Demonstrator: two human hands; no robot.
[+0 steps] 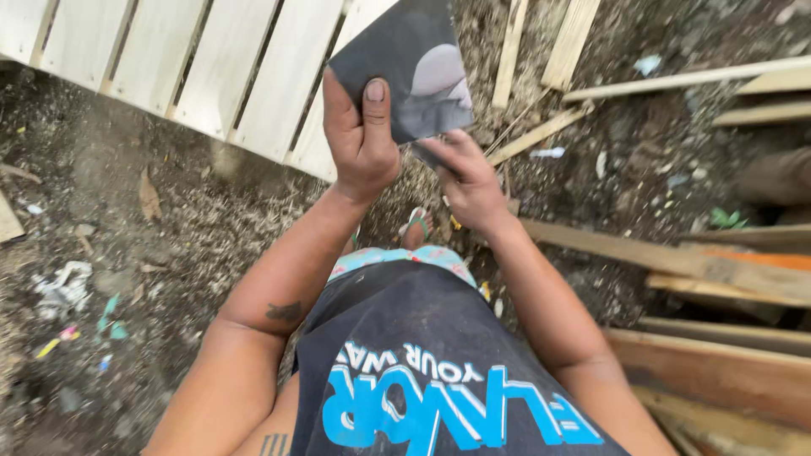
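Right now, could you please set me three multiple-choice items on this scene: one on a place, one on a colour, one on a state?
1. Where does the pale slatted wooden panel lie?
A. upper left, on the dirt ground
B. across the person's lap
C. on the stacked planks at right

2. What colour is the sheet held up in front?
A. bright yellow
B. dark grey
C. red

3. How is the sheet held?
A. lying loose on the ground
B. by the left hand alone
C. by both hands, the right hand at its lower edge

Answers: 1 A, the panel fills the upper left over soil. 2 B, its face is dark grey with a paler patch. 3 C, the left thumb presses it while the right fingers grip below.
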